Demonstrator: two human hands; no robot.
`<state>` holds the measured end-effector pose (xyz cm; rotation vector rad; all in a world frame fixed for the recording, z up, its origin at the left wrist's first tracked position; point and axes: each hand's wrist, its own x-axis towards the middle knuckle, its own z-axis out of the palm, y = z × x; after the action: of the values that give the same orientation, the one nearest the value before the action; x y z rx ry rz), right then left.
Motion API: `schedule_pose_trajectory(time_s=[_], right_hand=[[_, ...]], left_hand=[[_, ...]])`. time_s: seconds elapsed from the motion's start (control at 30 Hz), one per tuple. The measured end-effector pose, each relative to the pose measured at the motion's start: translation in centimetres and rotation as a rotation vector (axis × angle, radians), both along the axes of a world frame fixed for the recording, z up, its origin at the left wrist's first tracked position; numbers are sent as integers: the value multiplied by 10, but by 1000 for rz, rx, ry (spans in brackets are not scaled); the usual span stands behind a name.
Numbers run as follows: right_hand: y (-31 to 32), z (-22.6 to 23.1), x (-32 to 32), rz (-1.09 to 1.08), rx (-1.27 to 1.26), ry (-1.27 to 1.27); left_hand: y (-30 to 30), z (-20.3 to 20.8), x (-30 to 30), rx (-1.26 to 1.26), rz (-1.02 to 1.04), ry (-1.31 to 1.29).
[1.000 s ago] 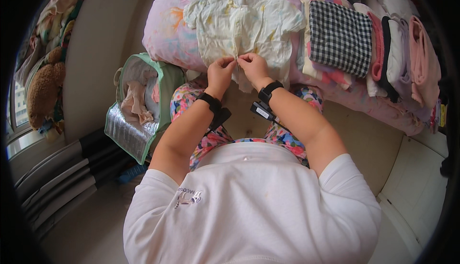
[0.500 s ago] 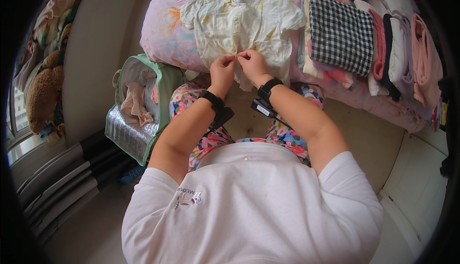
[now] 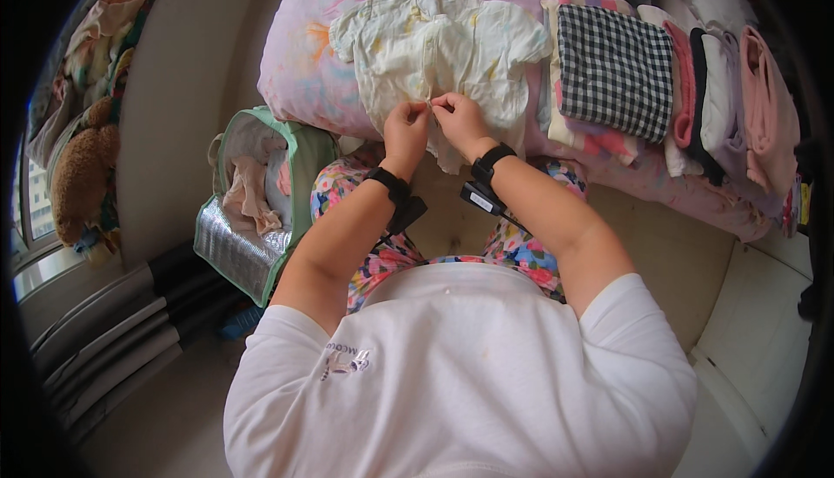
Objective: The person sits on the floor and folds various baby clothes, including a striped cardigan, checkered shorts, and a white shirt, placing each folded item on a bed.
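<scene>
A small pale short-sleeved baby shirt, white with faint yellow marks, lies spread on the pink bed cover. Its front placket runs down the middle toward me, and the lower hem hangs over the bed edge. My left hand pinches the fabric at the placket's lower end. Close beside it, almost touching, my right hand pinches the other side of the same spot. The fingertips hide whatever fastening is there.
Folded clothes line the bed at right, with a black-and-white checked piece and a pink garment. A green silver-lined bag with crumpled clothes stands open at left. Beyond it, a brown fuzzy item hangs near the window.
Both hands keep their pinch at the same place on the shirt. The shirt's upper part sits slightly lower, and the whole view has shifted a little.
</scene>
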<state>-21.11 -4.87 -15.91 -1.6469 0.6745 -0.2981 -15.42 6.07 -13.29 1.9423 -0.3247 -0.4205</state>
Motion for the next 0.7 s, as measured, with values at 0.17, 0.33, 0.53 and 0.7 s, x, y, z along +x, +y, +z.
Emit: schedule_pose_trajectory(time_s=[0.17,0.33,0.53,0.7], right_hand=[[3,-2,-9,34,-62,-125],[11,5,-28,-29,-463,-48],[13,6,-35,104,-474,203],[2,-6,-34,92,-362,123]], left_hand=[[12,-6,0,-57,-89,-106],[28,-12,-7,320,-115,-18],[18,-11,-26,444,-132,-209],[12,-10,-22,436,-154,-235]])
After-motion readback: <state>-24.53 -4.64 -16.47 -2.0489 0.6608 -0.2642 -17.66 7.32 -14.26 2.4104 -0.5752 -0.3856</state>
